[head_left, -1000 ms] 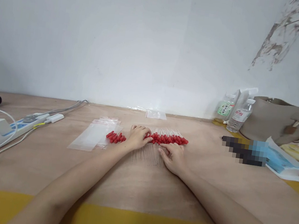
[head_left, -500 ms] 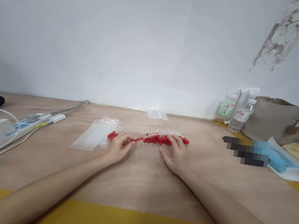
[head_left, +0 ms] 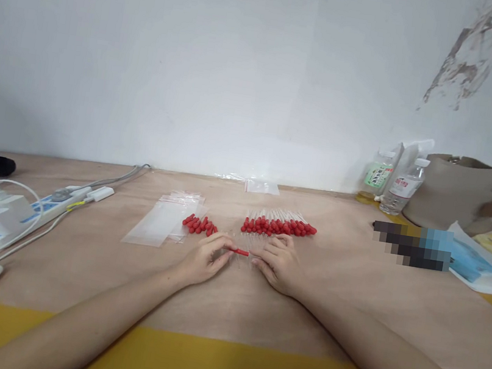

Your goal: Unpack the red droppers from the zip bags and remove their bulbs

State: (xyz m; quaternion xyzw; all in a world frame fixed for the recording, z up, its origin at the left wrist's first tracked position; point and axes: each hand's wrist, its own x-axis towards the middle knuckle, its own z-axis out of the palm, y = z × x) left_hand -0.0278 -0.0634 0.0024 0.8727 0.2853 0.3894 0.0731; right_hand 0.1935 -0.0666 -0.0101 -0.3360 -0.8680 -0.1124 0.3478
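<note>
Between the fingertips of both my hands is a small red rod-shaped piece (head_left: 241, 252). My left hand (head_left: 206, 260) pinches its left end. My right hand (head_left: 278, 264) has its fingertips at the other end; whether they grip the piece or a thin clear tube is too small to tell. Thin clear tubes (head_left: 243, 263) lie on the table under and between the hands. Behind my right hand is a row of red-headed pieces (head_left: 277, 226) with thin white stems pointing to the wall. A smaller pile of red-headed pieces (head_left: 197, 224) lies beyond my left hand.
Clear zip bags (head_left: 148, 219) lie left of the small pile, and another bag (head_left: 262, 186) lies by the wall. On the left are a power strip (head_left: 51, 205) and white cables. Bottles (head_left: 405, 187), a grey handbag (head_left: 457, 191) and a blue pack (head_left: 475, 262) stand or lie right.
Both hands have come nearer to me and closer together, off the red-headed pieces. The red piece in my left hand has moved right and down to my right fingertips.
</note>
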